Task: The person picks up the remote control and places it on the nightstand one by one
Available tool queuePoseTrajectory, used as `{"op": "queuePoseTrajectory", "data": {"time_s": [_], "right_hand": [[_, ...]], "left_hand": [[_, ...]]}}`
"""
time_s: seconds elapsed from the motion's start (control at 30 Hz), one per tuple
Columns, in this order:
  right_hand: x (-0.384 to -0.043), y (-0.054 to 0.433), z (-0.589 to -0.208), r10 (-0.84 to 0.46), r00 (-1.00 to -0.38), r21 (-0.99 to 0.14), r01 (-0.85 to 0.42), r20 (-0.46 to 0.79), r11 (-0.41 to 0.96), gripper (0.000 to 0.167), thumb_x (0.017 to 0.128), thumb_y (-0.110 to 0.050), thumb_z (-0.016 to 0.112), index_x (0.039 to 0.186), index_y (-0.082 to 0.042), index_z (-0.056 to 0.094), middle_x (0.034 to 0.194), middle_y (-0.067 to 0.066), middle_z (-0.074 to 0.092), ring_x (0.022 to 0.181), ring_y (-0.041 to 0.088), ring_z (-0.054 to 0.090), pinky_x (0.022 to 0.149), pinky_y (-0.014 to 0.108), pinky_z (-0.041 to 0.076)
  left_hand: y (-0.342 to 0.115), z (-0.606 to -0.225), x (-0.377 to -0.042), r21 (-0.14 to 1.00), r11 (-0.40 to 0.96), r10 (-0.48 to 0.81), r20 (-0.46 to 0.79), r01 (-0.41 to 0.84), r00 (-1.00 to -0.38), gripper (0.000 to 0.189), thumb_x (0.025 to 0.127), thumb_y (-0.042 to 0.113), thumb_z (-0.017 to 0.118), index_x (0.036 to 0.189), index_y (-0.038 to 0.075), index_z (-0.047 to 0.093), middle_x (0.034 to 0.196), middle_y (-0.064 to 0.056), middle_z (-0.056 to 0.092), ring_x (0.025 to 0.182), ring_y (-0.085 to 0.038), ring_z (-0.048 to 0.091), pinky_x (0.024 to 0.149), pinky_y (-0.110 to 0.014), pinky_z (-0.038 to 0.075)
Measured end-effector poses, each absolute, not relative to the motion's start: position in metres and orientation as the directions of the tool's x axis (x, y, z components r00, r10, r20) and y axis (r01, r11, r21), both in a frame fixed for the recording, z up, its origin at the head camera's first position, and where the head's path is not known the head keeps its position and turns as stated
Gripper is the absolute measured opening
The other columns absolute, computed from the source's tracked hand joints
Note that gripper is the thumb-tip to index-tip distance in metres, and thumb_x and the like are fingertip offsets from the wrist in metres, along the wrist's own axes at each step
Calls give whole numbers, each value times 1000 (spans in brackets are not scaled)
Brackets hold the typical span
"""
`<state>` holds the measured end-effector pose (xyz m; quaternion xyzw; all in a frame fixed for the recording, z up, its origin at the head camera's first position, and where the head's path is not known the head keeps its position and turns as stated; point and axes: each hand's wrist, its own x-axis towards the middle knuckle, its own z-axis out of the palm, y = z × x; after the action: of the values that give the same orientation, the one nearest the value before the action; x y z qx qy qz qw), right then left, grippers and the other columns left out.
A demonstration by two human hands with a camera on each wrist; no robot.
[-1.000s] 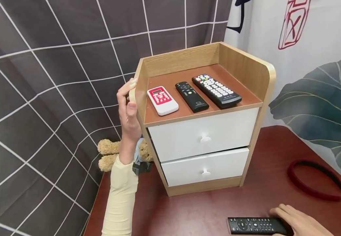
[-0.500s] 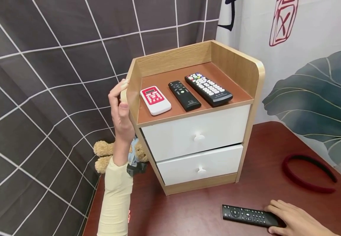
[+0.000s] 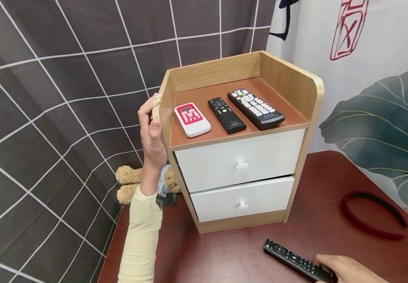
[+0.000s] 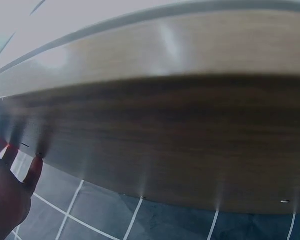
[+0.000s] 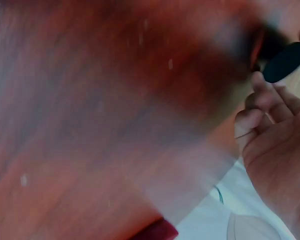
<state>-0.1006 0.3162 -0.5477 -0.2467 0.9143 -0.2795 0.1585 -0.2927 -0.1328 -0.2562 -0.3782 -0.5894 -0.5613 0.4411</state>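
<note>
In the head view my left hand [image 3: 153,135] is at the left side panel of a small wooden drawer cabinet [image 3: 221,227], thumb pointing up beside its front edge. The left wrist view has its fingertips touching the outer panel [image 4: 155,135]. My right hand [image 3: 346,269] grips the near end of a long black remote control [image 3: 292,259], which slants over the table in front of the cabinet. In the right wrist view, the thumb and fingers pinch a dark rounded part of the remote [image 5: 285,62]. On the cabinet top lie a red-and-white remote [image 3: 192,120], a slim black remote [image 3: 226,115] and a larger black remote with white buttons [image 3: 255,109].
Two white drawers, upper [image 3: 239,161] and lower [image 3: 242,199], sit in the cabinet front. A dark red headband [image 3: 366,228] lies at the right of the reddish table [image 3: 221,259]. A teddy bear [image 3: 127,182] lies behind my left forearm, beside a grey checked curtain [image 3: 94,125].
The black remote in my right hand has turned from lying nearly sideways to a slant, its far end pointing toward the cabinet. My left hand stays at the side panel. The head view shifts slightly.
</note>
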Motion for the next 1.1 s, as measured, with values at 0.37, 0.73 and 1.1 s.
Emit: {"op": "queuePoseTrajectory", "data": {"time_s": [0.37, 0.73, 1.1], "right_hand": [[-105, 294, -557, -673, -731, -849, -425, 117, 314, 21, 94, -4, 62, 84, -19, 51, 64, -5, 34, 64, -17, 35, 48, 14, 29], [-111, 280, -516, -785, -608, -945, 311, -116, -101, 23, 108, -11, 28, 104, 6, 43, 70, 15, 29, 53, 25, 27, 43, 37, 12], [-122, 270, -448, -810, -581, -968, 155, 74, -200, 45, 107, -12, 11, 118, 6, 51, 78, 25, 37, 59, 38, 26, 39, 30, 20]], "left_hand": [[-133, -256, -293, 330, 93, -45, 944, 939, -327, 79, 98, 62, 42, 129, -11, 42, 142, -21, 45, 137, -28, 43, 117, -42, 32], [-132, -258, -292, 345, 95, -40, 939, 934, -343, 79, 98, 62, 42, 130, -10, 42, 143, -22, 45, 138, -26, 42, 117, -41, 31], [-134, -257, -292, 329, 84, -47, 944, 940, -326, 79, 98, 62, 42, 129, -11, 42, 142, -21, 46, 139, -29, 42, 118, -43, 31]]}}
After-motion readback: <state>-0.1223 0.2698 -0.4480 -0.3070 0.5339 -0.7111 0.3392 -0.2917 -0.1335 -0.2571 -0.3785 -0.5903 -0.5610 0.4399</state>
